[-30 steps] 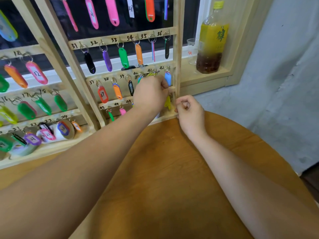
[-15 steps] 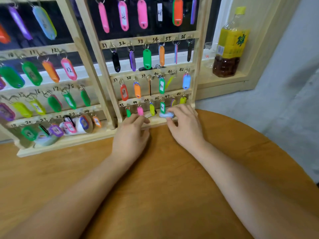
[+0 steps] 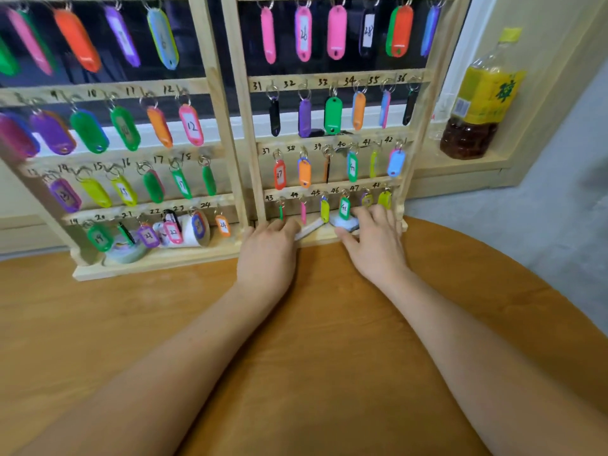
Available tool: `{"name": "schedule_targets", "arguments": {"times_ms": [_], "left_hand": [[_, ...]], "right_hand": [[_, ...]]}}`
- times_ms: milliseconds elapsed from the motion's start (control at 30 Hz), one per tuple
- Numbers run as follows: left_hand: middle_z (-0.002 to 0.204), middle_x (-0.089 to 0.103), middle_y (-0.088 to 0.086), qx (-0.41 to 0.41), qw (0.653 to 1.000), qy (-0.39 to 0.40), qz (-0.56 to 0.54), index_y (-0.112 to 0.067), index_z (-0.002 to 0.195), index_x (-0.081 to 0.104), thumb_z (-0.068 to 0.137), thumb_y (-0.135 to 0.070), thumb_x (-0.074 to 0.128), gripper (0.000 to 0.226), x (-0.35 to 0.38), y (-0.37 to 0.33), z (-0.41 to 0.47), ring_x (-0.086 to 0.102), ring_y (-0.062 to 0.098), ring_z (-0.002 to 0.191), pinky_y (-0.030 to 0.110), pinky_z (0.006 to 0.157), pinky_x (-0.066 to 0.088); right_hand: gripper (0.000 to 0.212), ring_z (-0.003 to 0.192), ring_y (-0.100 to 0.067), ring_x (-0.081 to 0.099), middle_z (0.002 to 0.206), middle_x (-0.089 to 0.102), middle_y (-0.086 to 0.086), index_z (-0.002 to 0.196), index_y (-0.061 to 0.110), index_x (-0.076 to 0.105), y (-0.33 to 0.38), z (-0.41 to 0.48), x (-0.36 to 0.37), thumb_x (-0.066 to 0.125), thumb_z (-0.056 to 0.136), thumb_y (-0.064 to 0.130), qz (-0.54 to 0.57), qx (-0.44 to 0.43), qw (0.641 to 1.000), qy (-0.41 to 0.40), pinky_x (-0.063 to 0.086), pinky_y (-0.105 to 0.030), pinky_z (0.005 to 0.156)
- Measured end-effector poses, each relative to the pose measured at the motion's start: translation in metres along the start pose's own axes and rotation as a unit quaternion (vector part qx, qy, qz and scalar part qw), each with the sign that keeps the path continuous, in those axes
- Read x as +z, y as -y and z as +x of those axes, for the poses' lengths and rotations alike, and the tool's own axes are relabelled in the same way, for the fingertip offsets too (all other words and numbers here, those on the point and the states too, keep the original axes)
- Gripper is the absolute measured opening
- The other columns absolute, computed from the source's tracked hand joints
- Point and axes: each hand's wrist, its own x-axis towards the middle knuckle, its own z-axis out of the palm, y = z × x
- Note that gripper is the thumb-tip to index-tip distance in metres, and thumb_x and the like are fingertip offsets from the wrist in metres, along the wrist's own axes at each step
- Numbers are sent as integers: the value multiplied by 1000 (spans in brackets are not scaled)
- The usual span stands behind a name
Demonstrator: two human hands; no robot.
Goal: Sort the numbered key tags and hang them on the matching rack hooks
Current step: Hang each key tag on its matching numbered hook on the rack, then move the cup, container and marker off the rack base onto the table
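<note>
The round wooden tabletop (image 3: 329,311) carries a two-panel key rack (image 3: 247,133) standing upright at its far edge. Nearly every numbered hook already has a coloured tag on it.

Both hands are down at the foot of the right panel, under the bottom row of hooks (image 3: 332,192) marked 43 to 48. The left hand (image 3: 268,258) sits below 43 and 44. Its fingers bend over onto the base ledge (image 3: 319,240) and their tips are hidden, so I cannot tell whether they hold anything. The right hand (image 3: 378,251) lies below 47 and 48 with its fingers (image 3: 368,215) spread, fairly straight and gripping nothing.

Between the hands, a pale blue-white piece (image 3: 345,224) lies flat on the ledge. It is directly under the green tag marked 46 (image 3: 344,208). It may be a loose key tag, but it is too blurred to read. It lies just to the inner side of the right fingers, with the thumb right under it, so the right hand looks the nearer one to pick it up.

A thin white strip (image 3: 309,229) slants from the left fingertips up toward that piece.
</note>
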Motion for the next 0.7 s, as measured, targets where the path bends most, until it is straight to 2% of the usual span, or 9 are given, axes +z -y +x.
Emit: {"name": "schedule_targets", "arguments": {"times_ms": [100,200,333,433,567,700], "left_hand": [[92,73,2,1,1000,-22,-20,-22,107,74,88,-17,74,19,-9,9,-11,66,35,89,42,74,47],[95,75,2,-9,998,-33,-52,-21,108,75,89,-20,79,19,-26,21,-28,67,36,89,44,77,53],[99,75,-3,-27,996,-22,-78,-25,111,74,91,-24,80,20,-54,46,-59,67,30,95,45,80,54],[99,75,-10,-41,995,-13,-89,-31,109,73,92,-29,80,18,-69,70,-87,67,25,93,43,79,53],[100,72,-19,-53,994,10,-95,-38,109,69,96,-33,76,16,-81,104,-123,65,17,97,45,83,52],[99,68,-20,-59,992,31,-105,-39,112,67,98,-34,72,16,-94,138,-144,65,16,97,46,83,53]], "right_hand": [[41,121,-29,48,123,57,-3,128,23,64,3,-4,-1,68,97,49,32,10,999,-8,38,-46,104],[33,115,-28,52,113,58,2,116,24,66,11,-16,-3,75,90,43,87,5,996,-21,38,-43,101],[39,114,-20,53,113,57,9,122,28,64,40,-46,-10,76,88,43,143,-12,990,-4,39,-41,103],[41,114,-15,52,112,53,15,124,30,60,69,-70,-9,75,88,42,166,-56,984,30,40,-38,101],[42,118,-15,52,116,53,14,127,29,60,108,-87,1,69,89,46,167,-115,977,64,38,-37,100],[41,118,-13,51,117,51,15,124,33,60,146,-95,12,60,88,54,168,-146,969,104,38,-37,99]]}}
